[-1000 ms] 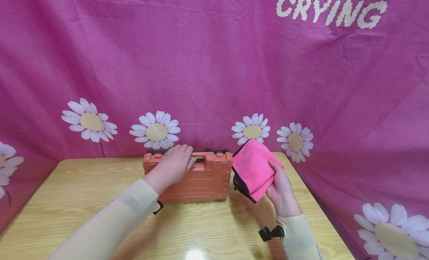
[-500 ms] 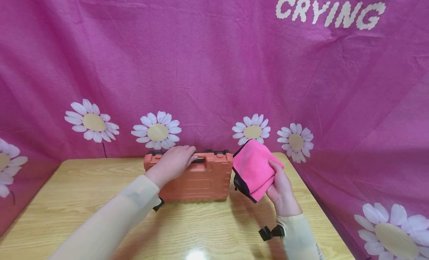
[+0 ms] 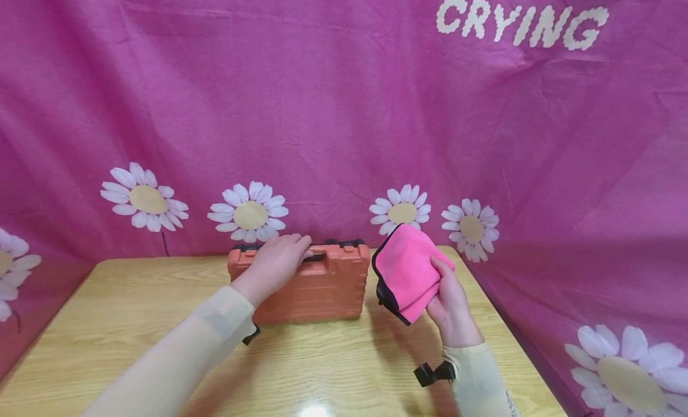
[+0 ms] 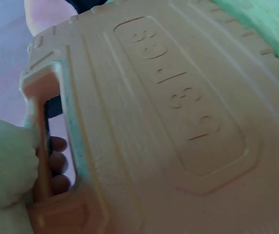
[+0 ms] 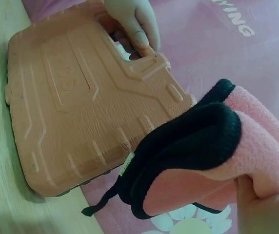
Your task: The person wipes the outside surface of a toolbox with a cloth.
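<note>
An orange plastic tool case (image 3: 317, 294) stands upright on the wooden table, its handle side up. My left hand (image 3: 278, 264) grips the case's handle; in the left wrist view the fingertips (image 4: 59, 163) curl through the handle opening. Raised lettering marks the case's face in that view. To the right of the case, my right hand (image 3: 451, 303) holds a folded pink cloth (image 3: 405, 267) with black edging above the table. The right wrist view shows the fleecy cloth (image 5: 271, 136), its black border and a small black loop (image 5: 100, 202) hanging from it.
The wooden table (image 3: 134, 321) runs back to a magenta curtain (image 3: 333, 106) printed with daisies and white letters. The curtain also closes off the left and right sides. Black camera mounts (image 3: 434, 374) sit at both wrists.
The view has shifted slightly. Both hands keep their grips, and the case and the cloth stay nearly where they were.
</note>
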Demonstrator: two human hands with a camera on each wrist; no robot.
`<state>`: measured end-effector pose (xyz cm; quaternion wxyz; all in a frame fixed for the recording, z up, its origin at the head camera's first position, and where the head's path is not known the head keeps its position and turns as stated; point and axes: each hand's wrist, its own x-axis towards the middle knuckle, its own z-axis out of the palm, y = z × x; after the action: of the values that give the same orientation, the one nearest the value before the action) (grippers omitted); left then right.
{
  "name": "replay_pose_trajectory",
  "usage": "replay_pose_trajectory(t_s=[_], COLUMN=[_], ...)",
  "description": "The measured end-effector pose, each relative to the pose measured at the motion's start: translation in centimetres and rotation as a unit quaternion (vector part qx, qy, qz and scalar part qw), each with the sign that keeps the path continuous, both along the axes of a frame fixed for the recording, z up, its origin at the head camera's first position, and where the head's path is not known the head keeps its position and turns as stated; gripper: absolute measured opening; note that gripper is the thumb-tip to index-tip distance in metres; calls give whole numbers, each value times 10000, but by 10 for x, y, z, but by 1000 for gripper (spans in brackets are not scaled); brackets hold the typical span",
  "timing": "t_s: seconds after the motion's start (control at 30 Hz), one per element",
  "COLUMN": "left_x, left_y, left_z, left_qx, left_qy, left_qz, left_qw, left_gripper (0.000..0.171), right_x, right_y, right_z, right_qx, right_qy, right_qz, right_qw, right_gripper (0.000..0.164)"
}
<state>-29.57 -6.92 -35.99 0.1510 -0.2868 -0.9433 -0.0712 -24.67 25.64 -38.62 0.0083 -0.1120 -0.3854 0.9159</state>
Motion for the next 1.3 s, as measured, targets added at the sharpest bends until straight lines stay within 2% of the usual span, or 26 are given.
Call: replay_pose_trajectory(t_s=[0.2,0.3,0.43,0.73,0.93,1.07,1.2,1.3], left_x=[7,11,21,50,68,75,78,78], left_y=[-6,-9,-12,-6,-2,0,2,3], left_z=[-16,-22,-28,-37,-43,-51,-59,-66], left_qx=[-111,45,209,103,67,106,145,142], left_qy=[478,875,1202,1271,1003,1046,1261,1271], left_qz=[117,114,60,-246,-228,-287,-324,-380], left_qw=[9987,9961,9925,9915,9947,9940,9914,9911], left_gripper=[14,14,16,19,24,23,22,23], right_x=[5,5,3,3,2,1,0,0], right_y=[-1,-3,-3,-3,-3,-3,-3,-4], right_z=[-5,-6,-6,-3,-1,1,1,0], right_qx=[36,-43,-78,-48,-42,-1,-20,3], right_qy=[-23,45,213,215,116,9,80,137], right_qz=[36,20,49,107,50,38,76,93], right_qw=[10000,10000,9997,9997,9999,10000,9999,9999], right_gripper=[18,15,14,14,14,16,16,14])
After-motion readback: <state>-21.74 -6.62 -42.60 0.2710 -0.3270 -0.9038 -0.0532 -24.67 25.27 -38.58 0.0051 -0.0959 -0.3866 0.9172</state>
